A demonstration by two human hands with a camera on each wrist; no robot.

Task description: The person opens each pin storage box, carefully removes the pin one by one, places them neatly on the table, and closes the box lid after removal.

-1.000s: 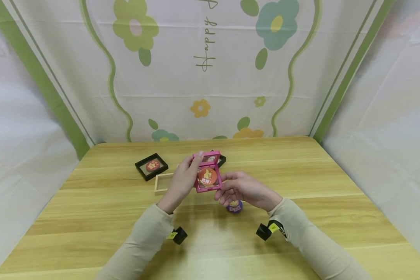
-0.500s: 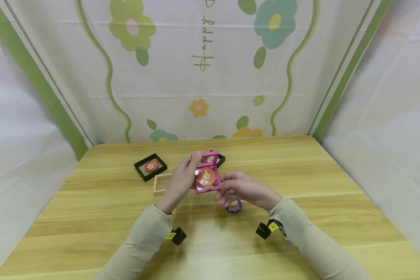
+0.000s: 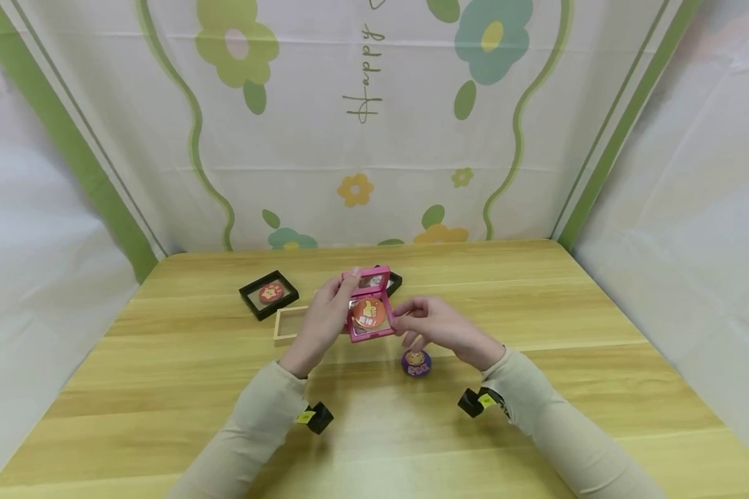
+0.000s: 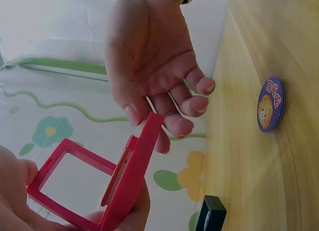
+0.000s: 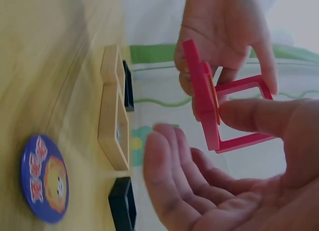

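Observation:
My left hand (image 3: 326, 313) holds a pink hinged display case (image 3: 374, 337) by its left side, lid swung up. An orange-red button badge (image 3: 369, 313) with a yellow thumbs-up picture lies in its lower half. At the case's right edge is my right hand (image 3: 442, 328), pinching it between thumb and index finger. In the right wrist view the thumb (image 5: 239, 115) reaches the inner side by the badge; the other fingers (image 5: 164, 156) are loosely bent away from it. A purple button badge (image 3: 416, 364) lies on the table just below the right fingers.
A black display case (image 3: 250, 305) with a red badge stands at the back left. Beside it lies a light wooden frame (image 3: 277, 330), partly hidden by my left hand. Another black case (image 3: 397, 281) sits behind the pink one. The wooden table (image 3: 537, 430) meets fabric walls.
My right hand's lower fingers have lifted and drawn back, uncovering more of the purple badge. The left hand and the pink case stay almost where they were.

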